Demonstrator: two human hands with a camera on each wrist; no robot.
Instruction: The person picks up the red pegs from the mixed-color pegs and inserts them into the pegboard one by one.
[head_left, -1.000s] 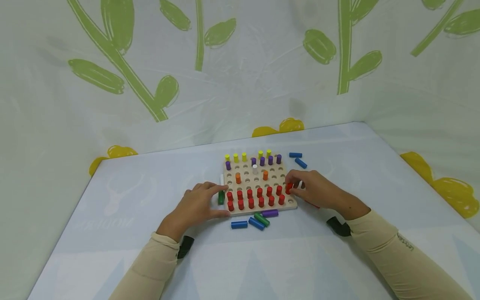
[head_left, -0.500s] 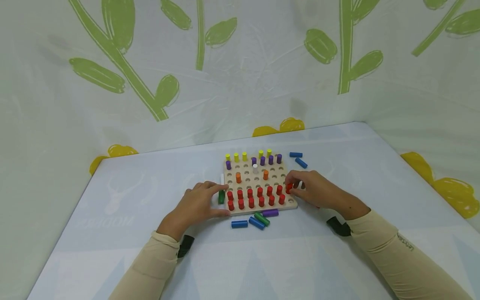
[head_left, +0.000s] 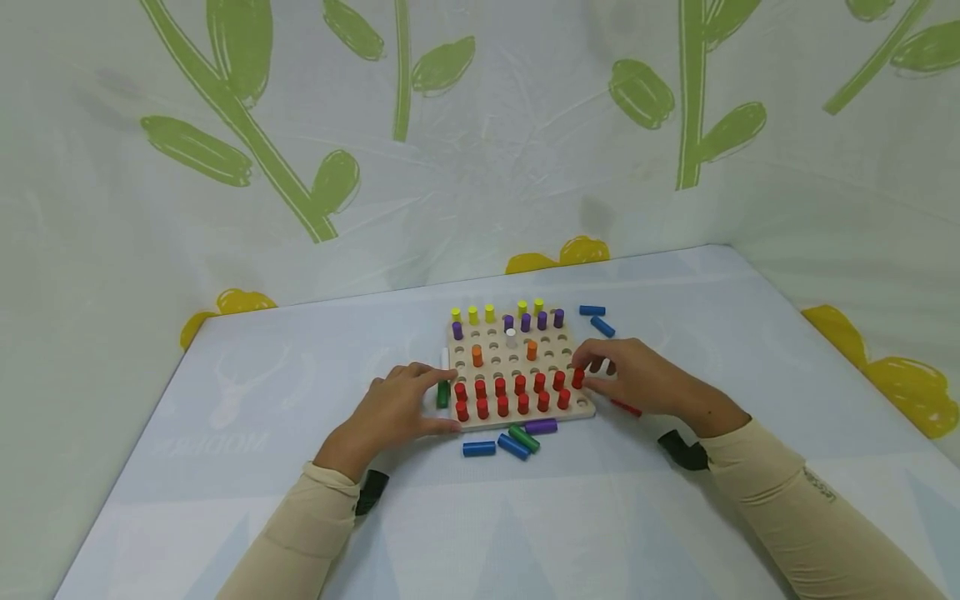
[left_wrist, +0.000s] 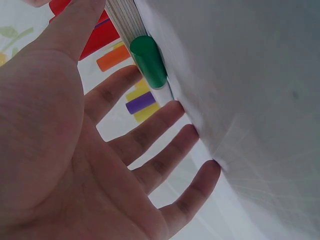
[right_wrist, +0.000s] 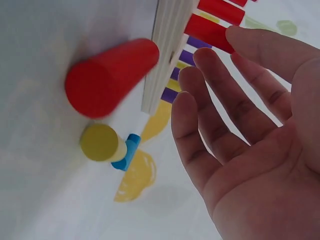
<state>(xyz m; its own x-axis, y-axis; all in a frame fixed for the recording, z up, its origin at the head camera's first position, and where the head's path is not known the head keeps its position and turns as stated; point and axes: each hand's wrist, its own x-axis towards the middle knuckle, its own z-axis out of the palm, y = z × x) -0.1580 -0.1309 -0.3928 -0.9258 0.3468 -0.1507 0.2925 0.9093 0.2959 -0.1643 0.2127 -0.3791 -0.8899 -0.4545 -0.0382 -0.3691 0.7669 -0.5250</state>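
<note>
A wooden pegboard (head_left: 525,420) lies on the table, with two rows of red pegs (head_left: 522,403) standing along its front. My left hand (head_left: 397,404) steadies the board's left side, thumb at the front corner and index finger at the edge, fingers spread. At the right end of the second row stands a red peg (head_left: 578,378). Beside it, my right hand (head_left: 633,377) has its fingers parted; in the right wrist view the thumb tip overlaps the top of a red peg (right_wrist: 207,32). Further back on the board are yellow, purple, orange and white pegs.
Blue pegs (head_left: 478,449), a green peg (head_left: 523,438) and a purple peg (head_left: 541,426) lie before the board. Another green peg (head_left: 442,394) lies along its left side. A loose red peg (right_wrist: 110,75) and a yellow peg (right_wrist: 100,142) lie on the right.
My right fingers have loosened from the red peg at the row's right end and drawn slightly right, leaving it standing. The left hand stays in place.
</note>
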